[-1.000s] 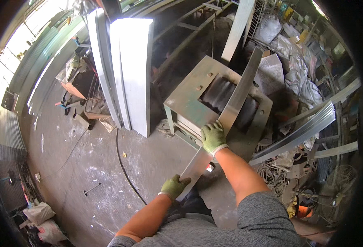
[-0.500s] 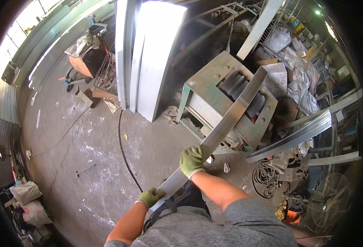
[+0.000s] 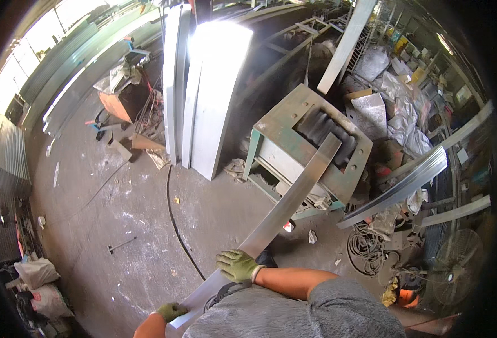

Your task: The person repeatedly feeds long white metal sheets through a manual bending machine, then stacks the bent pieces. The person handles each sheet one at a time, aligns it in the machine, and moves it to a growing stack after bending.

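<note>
A long, flat metal strip [image 3: 289, 204] runs slantwise from my body up to a green-framed machine [image 3: 296, 107]. The strip's far end lies over the dark ribbed rollers [image 3: 322, 128] in the machine's top; I cannot tell whether it touches them. At the near end my left hand [image 3: 170, 311], in a green work glove, is closed around the strip's edge. My right hand [image 3: 237, 265], gloved alike, grips the strip farther up, its fingers laid across the metal. Part of the strip's near end is hidden by my left hand and shirt.
Tall shiny metal panels [image 3: 212, 107] stand left of the machine. A black cable [image 3: 175, 225] crosses the floor. On the right are bent metal sheets [image 3: 397, 188], a coiled hose [image 3: 365, 250] and a fan [image 3: 457, 267]. White sacks [image 3: 37, 274] lie at the lower left.
The strip has moved toward me and down to the left, its far end drawing back over the rollers. Both hands have moved down and left with it, still holding it.
</note>
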`<state>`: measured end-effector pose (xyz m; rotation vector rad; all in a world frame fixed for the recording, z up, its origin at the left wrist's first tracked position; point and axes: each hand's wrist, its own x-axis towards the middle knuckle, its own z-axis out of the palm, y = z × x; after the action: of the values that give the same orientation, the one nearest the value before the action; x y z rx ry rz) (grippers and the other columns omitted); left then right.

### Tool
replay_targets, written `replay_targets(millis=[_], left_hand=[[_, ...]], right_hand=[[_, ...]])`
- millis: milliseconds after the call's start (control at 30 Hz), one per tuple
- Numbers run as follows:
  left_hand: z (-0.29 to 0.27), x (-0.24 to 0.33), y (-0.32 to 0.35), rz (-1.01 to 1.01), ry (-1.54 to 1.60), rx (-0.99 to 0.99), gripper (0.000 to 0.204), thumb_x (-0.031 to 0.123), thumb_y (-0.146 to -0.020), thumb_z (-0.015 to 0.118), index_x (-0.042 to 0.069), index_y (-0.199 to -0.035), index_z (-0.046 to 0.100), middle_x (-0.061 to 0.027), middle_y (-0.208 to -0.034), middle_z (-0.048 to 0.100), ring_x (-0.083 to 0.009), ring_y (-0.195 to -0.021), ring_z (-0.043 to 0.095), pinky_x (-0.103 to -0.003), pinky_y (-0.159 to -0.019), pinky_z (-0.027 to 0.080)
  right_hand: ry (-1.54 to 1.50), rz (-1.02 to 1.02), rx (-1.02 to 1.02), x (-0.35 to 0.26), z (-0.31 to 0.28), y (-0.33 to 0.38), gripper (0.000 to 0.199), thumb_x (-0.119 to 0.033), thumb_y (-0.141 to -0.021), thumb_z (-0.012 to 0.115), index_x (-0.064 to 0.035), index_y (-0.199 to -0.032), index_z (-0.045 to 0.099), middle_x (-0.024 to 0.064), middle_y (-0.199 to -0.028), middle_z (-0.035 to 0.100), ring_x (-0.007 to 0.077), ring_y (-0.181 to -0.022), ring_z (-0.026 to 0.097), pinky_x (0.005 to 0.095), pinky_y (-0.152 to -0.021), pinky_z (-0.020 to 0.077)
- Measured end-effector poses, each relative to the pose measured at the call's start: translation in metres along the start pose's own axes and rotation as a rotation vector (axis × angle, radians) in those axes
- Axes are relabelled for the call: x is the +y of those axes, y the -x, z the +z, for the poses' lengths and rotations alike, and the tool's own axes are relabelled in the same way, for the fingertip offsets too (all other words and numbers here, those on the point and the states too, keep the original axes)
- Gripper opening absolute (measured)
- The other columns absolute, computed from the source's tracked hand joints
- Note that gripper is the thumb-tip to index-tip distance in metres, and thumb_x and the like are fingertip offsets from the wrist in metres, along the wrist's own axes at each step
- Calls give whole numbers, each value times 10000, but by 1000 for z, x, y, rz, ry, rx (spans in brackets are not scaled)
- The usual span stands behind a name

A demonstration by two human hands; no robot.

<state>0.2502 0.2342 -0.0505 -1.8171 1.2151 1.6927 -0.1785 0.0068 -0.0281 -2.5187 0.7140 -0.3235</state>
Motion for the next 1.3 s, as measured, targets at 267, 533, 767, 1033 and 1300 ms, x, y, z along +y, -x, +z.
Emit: replay_targets(millis=[267,533,767,1033,1300], left_hand=[[-14,70,-18,145,157,0,766,731,-939,848,23,-1229,862,-121,-1095,859,-219,-988,782,-412,-948,615],[-67,280,-50,343,631,-364,879,735,-997,804,1,-1469,697,-59,-1129,784,-165,-995,720,-348,-866,587],[-60,366,-9,650,-203,105,799,356,-979,802,58,-1648,483,-246,-1162,818,-467,-1047,797,-563,-906,629],[-27,285,6,359,-166,202,664,150,-993,649,173,-1653,571,-307,-1316,782,-498,-1210,768,-551,-1018,611],[-3,162,12,423,-104,195,627,136,-987,668,173,-1610,617,-264,-1296,807,-439,-1231,785,-516,-1037,608]], right_hand=[[215,122,62,52,-67,35,466,-410,-1077,650,-93,-1399,764,165,-1552,692,361,-1487,599,561,-1283,413],[217,559,69,183,-252,23,671,-618,-1147,554,-133,-815,877,177,-772,792,408,-812,800,526,-896,625],[349,533,56,224,-288,13,725,-594,-1173,440,-115,-843,873,194,-851,821,452,-883,796,558,-966,592],[308,546,-79,167,-210,-9,728,-569,-1183,397,-139,-849,881,168,-849,833,411,-833,812,597,-937,579],[178,525,-180,80,-144,-31,699,-540,-1197,386,-154,-916,896,148,-870,852,399,-829,826,607,-901,578]])
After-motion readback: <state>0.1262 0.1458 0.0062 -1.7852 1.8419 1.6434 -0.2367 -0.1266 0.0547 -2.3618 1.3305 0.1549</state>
